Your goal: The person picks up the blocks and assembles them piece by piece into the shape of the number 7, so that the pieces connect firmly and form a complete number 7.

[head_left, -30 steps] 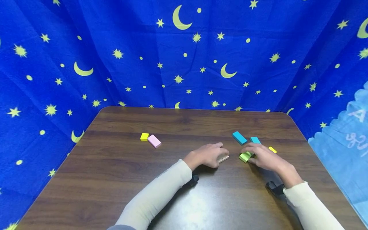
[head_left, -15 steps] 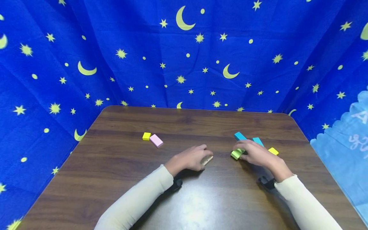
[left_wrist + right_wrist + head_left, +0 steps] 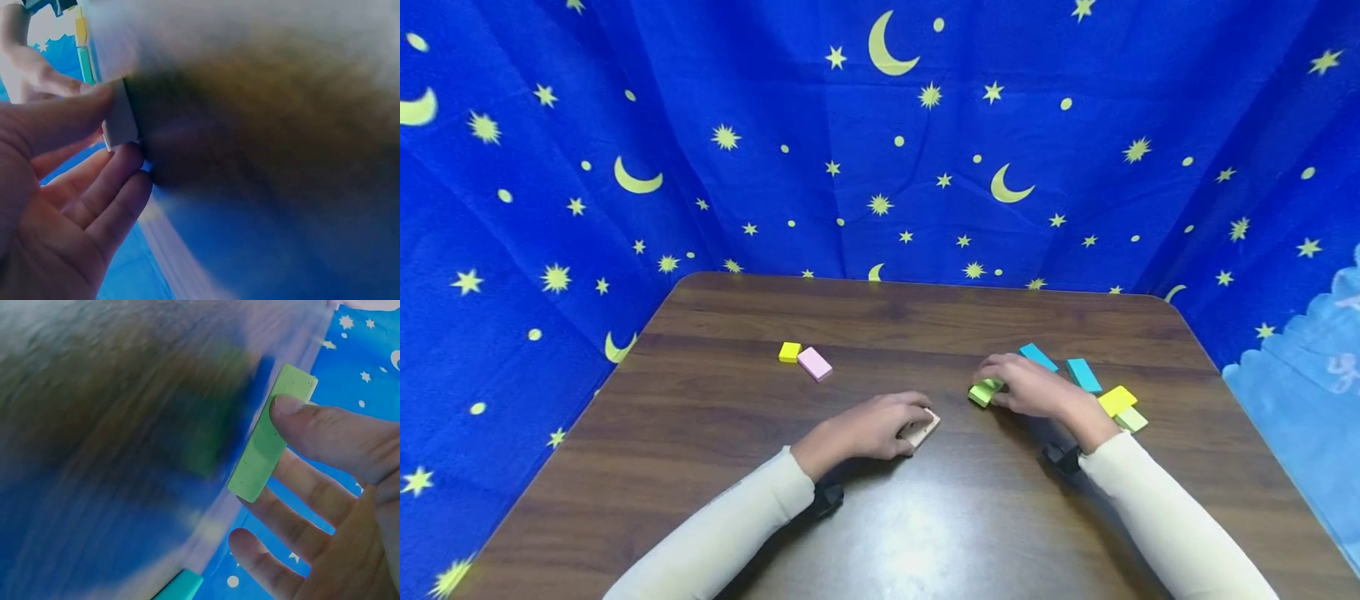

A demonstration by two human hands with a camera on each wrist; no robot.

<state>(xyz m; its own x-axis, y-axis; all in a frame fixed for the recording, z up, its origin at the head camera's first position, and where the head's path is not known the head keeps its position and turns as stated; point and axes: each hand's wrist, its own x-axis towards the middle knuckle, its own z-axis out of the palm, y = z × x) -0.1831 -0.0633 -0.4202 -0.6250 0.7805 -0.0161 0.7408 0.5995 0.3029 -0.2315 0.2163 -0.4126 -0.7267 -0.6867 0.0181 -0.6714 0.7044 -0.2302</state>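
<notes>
Near the middle of the brown table, my left hand (image 3: 880,425) pinches a pale wooden block (image 3: 922,428) between thumb and fingers. In the left wrist view that block (image 3: 121,119) is seen end-on and looks grey. To the right, my right hand (image 3: 1033,387) holds a light green block (image 3: 983,392) low at the tabletop. The right wrist view shows the thumb on one long face of the green block (image 3: 265,440), with fingers behind it. Some of both blocks is covered by the hands in the head view.
Two blue blocks (image 3: 1083,375) lie behind the right hand. A yellow block (image 3: 1117,401) and a pale green block (image 3: 1131,419) lie beside the right wrist. Farther left, a small yellow block (image 3: 789,352) sits by a pink block (image 3: 815,364). Blue star-patterned cloth (image 3: 880,150) borders the table (image 3: 880,321).
Both hands have moved left across the table, each carrying its block. The pale green block by the right wrist has come into sight, and more of the yellow one shows.
</notes>
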